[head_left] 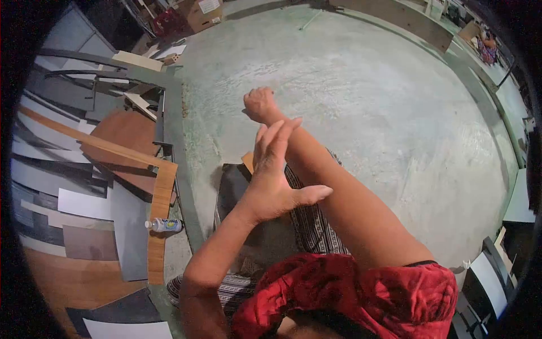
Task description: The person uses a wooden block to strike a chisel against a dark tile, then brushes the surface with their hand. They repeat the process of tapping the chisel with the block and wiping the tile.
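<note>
Resting open left hand (276, 175) on right forearm — bottle (164, 225) label unreadable | right hand (259, 104) closed

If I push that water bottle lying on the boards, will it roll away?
Probably. The bottle lies on its side and looks round, so a nudge could roll it. It seems small and plastic, likely light. The flat boards beneath would hardly stop it.

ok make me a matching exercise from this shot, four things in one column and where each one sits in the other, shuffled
Things:
1. left hand
2. right hand
3. water bottle
4. cardboard box

Places:
A. lying on the floor beside the curved wooden strip
B. far end of the floor, top of view
C. open, pressed against the right forearm
D. stretched out furthest over the concrete floor

Pairs: 1-C, 2-D, 3-A, 4-B
</note>
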Action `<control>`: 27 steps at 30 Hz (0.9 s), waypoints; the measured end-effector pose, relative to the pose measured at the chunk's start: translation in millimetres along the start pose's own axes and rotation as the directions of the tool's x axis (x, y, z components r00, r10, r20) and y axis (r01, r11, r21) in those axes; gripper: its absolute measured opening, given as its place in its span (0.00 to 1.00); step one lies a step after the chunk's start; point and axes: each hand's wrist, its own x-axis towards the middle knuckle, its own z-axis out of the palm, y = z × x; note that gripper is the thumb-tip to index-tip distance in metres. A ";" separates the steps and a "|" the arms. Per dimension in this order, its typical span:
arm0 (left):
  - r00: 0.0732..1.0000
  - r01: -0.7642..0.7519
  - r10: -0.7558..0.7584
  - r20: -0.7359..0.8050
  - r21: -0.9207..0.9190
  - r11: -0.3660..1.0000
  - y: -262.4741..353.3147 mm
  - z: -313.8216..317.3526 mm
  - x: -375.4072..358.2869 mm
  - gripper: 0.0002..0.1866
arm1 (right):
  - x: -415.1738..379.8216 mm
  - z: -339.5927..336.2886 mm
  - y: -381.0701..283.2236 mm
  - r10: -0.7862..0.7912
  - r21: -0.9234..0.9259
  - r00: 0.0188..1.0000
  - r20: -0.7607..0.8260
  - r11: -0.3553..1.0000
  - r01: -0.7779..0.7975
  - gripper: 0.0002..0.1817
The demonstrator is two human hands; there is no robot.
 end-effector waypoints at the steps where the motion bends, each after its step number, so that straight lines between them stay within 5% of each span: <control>1: 0.996 0.044 -0.040 0.076 -0.050 0.998 3.1 1.3 1.8 0.57 | 0.8 7.2 -5.5 -0.051 -0.087 0.997 -0.063 0.995 0.045 0.19; 6: 0.991 0.063 -0.067 0.114 0.040 0.997 -16.1 -7.9 10.8 0.58 | -40.1 -30.5 -28.0 -0.115 -0.413 0.981 0.159 0.894 0.172 0.22; 8: 0.988 0.152 -0.153 0.001 0.115 0.982 -33.3 -12.6 9.9 0.58 | 2.1 -54.6 -15.5 -0.057 -0.024 0.985 0.162 0.998 0.062 0.22; 10: 0.988 0.153 -0.154 -0.003 0.111 0.982 -37.8 -17.3 9.7 0.58 | -131.1 -82.9 9.7 -0.007 0.364 0.984 0.179 0.930 -0.060 0.22; 11: 0.996 0.090 -0.091 0.009 0.071 0.993 -32.4 -17.2 10.0 0.58 | -190.7 -99.2 20.2 0.012 0.538 0.981 0.193 0.835 -0.116 0.22; 15: 0.994 -0.095 0.088 0.063 0.117 0.988 -9.6 -8.5 9.7 0.56 | -162.8 -170.3 15.4 0.033 0.950 0.965 0.259 0.172 -0.260 0.24; 22: 0.992 0.124 -0.121 -0.038 0.101 0.987 -50.5 -21.1 5.6 0.56 | -157.6 -179.8 10.4 0.066 0.895 0.935 0.349 0.273 -0.354 0.26; 25: 0.999 -0.051 0.050 -0.022 -0.032 0.998 -31.5 -14.6 2.2 0.55 | -156.2 -182.1 7.3 0.066 0.863 0.918 0.391 0.320 -0.390 0.28; 27: 0.996 -0.083 0.082 0.026 0.041 0.996 -9.9 -11.1 2.0 0.55 | -155.5 -183.2 4.9 0.062 0.841 0.907 0.417 0.353 -0.411 0.29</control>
